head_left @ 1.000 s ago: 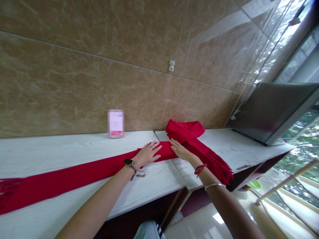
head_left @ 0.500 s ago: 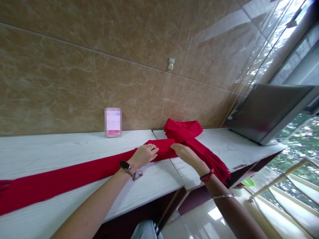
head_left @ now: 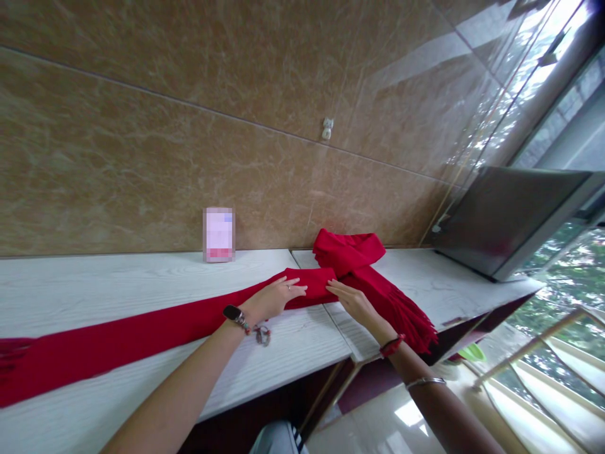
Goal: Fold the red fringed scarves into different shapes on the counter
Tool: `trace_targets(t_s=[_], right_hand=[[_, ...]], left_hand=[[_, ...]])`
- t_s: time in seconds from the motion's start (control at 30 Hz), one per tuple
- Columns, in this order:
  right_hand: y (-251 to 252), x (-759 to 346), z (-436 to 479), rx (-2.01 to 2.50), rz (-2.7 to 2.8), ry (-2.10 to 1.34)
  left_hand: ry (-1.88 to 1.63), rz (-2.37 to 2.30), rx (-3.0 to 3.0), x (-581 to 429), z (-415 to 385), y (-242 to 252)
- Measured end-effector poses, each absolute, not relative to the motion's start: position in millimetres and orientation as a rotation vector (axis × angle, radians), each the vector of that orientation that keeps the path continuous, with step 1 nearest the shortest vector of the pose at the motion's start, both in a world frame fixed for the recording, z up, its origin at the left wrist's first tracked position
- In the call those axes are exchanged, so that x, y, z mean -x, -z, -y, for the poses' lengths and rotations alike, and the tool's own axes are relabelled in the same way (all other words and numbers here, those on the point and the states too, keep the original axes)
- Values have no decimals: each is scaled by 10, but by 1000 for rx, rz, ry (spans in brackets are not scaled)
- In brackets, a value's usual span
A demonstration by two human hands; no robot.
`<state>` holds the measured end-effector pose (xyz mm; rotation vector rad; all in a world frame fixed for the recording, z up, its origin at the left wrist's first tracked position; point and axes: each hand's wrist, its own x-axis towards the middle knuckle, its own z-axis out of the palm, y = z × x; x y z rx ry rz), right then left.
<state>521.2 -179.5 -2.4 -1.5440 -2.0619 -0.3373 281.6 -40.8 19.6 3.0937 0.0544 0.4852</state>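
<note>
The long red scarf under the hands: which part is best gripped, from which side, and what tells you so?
Probably grip the long red scarf at its squared right end, the right hand coming from the near right, thumb below, fingers above. The strip lies flat on the white counter, so an edge offers the likeliest pinch; bunched red cloth sits just beyond that end.

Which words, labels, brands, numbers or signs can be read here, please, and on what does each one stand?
No text can be read.
Upright pale pink item: pixelated, so any print is unreadable.
Wrist device: dark screen, nothing readable.
Red fringed cloth: no lettering visible.
</note>
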Motion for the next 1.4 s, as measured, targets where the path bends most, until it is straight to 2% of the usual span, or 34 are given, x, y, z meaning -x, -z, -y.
trace_targets(t_s=[0.23,0.5,0.73,0.97,1.13,1.4], right_hand=[[-9,-5215,1788,1545,2038,253],[-21,-5185,1731,1550,2207,667],[-57,-5140,1714,1505,2311,857],[-7,-5182,1665,1495,2258,1019],[8,-5216,1575,1459,2087,1036],[177,-5233,1600,1555,2148,818]], left_hand=[[-629,-56,-3026,-2805,461,-218],[-756,-42,-3156,-2778,370,-225],[-1020,-237,-3234,-2802,436,-222],[-1169,-229,-3274,-2816,434,-229],[-1157,-309,-3291,-2817,420,-275],[-901,-309,-3055,-2812,291,-150]])
